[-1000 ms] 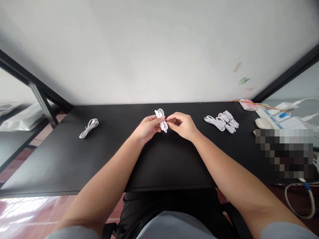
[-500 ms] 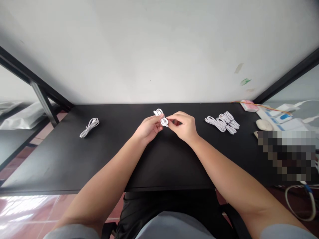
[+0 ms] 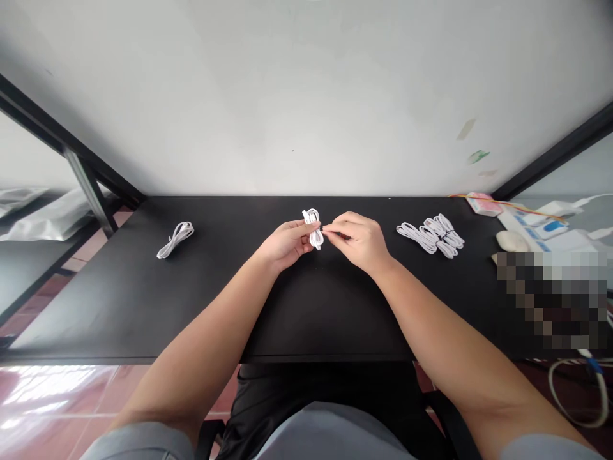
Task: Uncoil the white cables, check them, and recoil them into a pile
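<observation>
My left hand (image 3: 287, 244) is closed around a small coiled white cable (image 3: 313, 228), held just above the middle of the black table (image 3: 143, 300). My right hand (image 3: 360, 240) pinches a thin dark tie at the coil's right side, fingers pressed together. The two hands meet at the coil.
One loose white cable bundle (image 3: 175, 239) lies at the table's left. A heap of several white cable bundles (image 3: 433, 234) lies to the right. Further right are a white mouse (image 3: 512, 240), blue-and-white packets (image 3: 543, 227) and a blurred patch. A white wall stands behind.
The coil has turned slightly in my hands and both hands have shifted a little to the right. The bundles on the table have not moved.
</observation>
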Action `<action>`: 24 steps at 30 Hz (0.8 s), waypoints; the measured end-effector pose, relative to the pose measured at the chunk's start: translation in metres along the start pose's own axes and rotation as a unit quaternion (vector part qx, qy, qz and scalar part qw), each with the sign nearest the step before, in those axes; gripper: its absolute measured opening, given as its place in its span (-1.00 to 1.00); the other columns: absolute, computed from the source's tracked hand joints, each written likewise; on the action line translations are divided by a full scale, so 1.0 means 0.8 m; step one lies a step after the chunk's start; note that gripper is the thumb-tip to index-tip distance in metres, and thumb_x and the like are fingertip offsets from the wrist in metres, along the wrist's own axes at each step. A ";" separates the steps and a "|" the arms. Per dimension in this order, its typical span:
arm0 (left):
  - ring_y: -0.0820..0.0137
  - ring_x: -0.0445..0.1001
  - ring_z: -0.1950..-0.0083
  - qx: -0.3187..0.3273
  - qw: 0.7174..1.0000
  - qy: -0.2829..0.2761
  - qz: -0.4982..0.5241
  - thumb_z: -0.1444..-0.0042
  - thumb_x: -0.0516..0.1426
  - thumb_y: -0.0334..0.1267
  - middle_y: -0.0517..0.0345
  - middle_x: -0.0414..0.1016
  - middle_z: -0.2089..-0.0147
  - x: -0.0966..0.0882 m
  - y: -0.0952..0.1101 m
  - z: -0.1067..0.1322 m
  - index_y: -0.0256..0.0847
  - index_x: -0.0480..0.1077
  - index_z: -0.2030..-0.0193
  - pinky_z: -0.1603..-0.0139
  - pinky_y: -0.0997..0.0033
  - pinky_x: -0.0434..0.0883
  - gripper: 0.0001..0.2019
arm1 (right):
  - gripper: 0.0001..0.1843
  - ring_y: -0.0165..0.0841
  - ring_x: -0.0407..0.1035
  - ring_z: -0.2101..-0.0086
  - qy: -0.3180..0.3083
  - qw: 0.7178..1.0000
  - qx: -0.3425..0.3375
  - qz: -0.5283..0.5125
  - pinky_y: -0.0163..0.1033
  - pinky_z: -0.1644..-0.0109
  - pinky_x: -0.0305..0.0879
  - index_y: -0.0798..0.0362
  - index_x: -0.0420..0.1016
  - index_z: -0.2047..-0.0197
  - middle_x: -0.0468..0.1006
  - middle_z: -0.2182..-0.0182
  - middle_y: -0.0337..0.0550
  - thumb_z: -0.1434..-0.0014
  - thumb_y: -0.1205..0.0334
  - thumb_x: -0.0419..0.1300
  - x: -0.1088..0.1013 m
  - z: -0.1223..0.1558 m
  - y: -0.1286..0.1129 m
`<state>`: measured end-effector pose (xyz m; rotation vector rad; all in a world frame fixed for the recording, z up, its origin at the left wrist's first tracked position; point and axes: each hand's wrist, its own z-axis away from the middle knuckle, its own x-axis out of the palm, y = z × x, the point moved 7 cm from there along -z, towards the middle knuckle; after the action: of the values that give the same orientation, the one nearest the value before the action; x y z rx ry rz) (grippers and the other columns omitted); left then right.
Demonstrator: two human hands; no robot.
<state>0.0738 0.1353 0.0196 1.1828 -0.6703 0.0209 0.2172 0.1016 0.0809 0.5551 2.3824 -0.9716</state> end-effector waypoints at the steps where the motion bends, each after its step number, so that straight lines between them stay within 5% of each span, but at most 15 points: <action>1: 0.58 0.36 0.46 -0.002 1.000 -0.005 -0.004 -0.04 0.40 -0.22 0.13 0.43 0.42 0.000 0.000 0.000 -0.38 0.53 0.29 0.50 0.57 0.30 -0.75 | -0.84 -0.29 0.43 0.34 -0.002 1.000 0.010 -0.009 -0.15 0.23 0.39 -0.09 0.67 0.18 0.60 0.24 -0.10 -0.30 0.14 0.24 0.000 0.000 0.002; 14: 0.57 0.34 0.46 -0.015 0.999 -0.035 -0.032 -0.03 0.41 -0.15 0.17 0.39 0.43 0.001 -0.004 0.001 -0.36 0.52 0.26 0.49 0.55 0.26 -0.69 | -0.90 -0.40 0.34 0.44 -0.045 0.996 0.008 -0.076 -0.23 0.33 0.33 0.00 0.58 0.23 0.54 0.33 -0.17 -0.29 0.22 0.24 0.006 -0.002 0.003; 24: 0.53 0.42 0.41 0.060 0.993 -0.050 -0.084 -0.10 0.35 -0.10 0.14 0.48 0.35 0.006 0.001 -0.002 -0.28 0.51 0.15 0.50 0.56 0.27 -0.69 | -0.86 -0.41 0.33 0.44 -0.063 0.974 0.140 -0.167 -0.25 0.37 0.27 0.03 0.50 0.28 0.50 0.38 -0.20 -0.27 0.16 0.22 0.019 0.001 0.024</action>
<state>0.0780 0.1353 0.0228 1.3609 -0.6631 -0.1426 0.2157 0.1168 0.0612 0.1803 2.2810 -1.4599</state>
